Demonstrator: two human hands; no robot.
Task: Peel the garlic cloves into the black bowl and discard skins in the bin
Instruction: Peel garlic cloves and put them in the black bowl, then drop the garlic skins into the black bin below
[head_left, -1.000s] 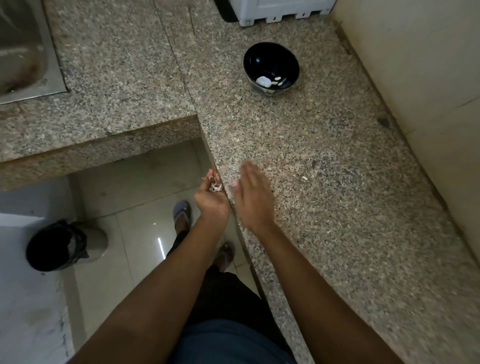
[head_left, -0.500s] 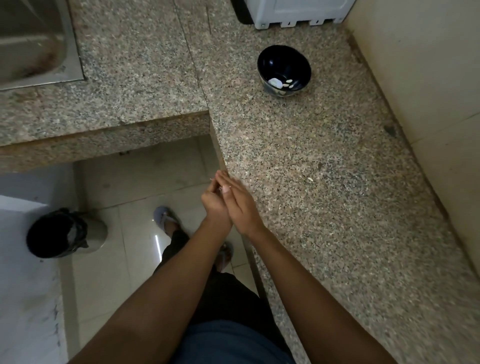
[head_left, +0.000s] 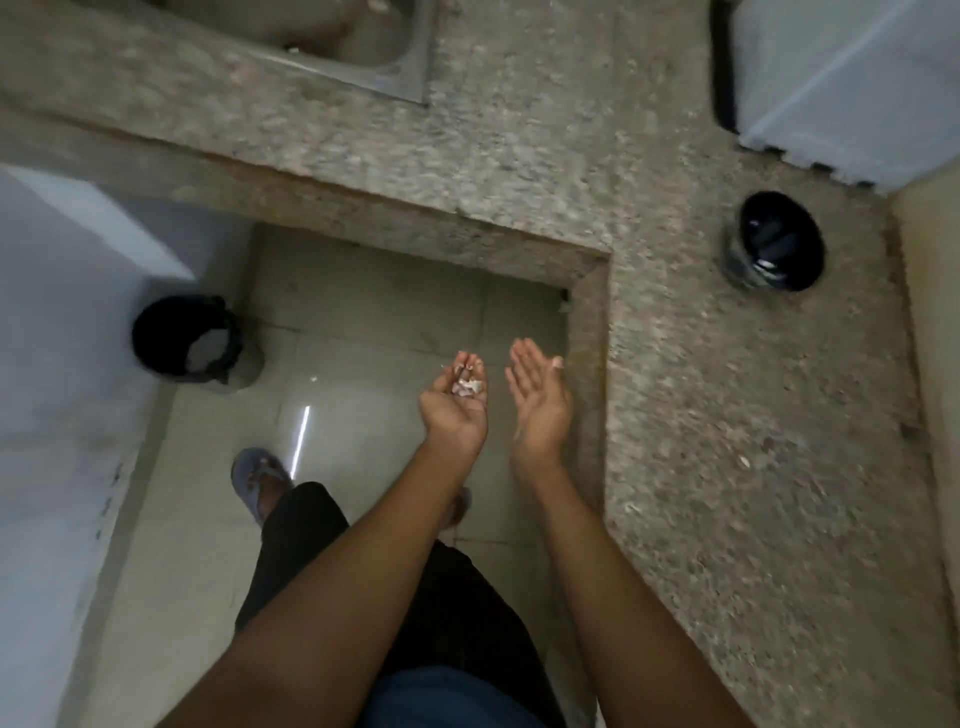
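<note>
My left hand (head_left: 453, 413) is cupped palm up over the floor, its fingers curled round a small heap of pale garlic skins (head_left: 467, 386). Just to its right, my right hand (head_left: 537, 400) is flat with straight fingers, palm turned toward the left hand, and holds nothing. The black bin (head_left: 179, 338) stands on the tiled floor to the far left, well apart from both hands. On the granite counter at the right sits the black bowl (head_left: 779, 247); its contents are blurred.
The L-shaped granite counter (head_left: 727, 441) runs along the right and the back. A steel sink (head_left: 363, 47) is set in the back part. A white appliance (head_left: 852, 78) stands at the top right. My sandalled foot (head_left: 257, 475) is on the floor.
Both hands have come off the counter edge and now hang over the floor. The right hand has parted from the left. The view has swung left, toward the bin.
</note>
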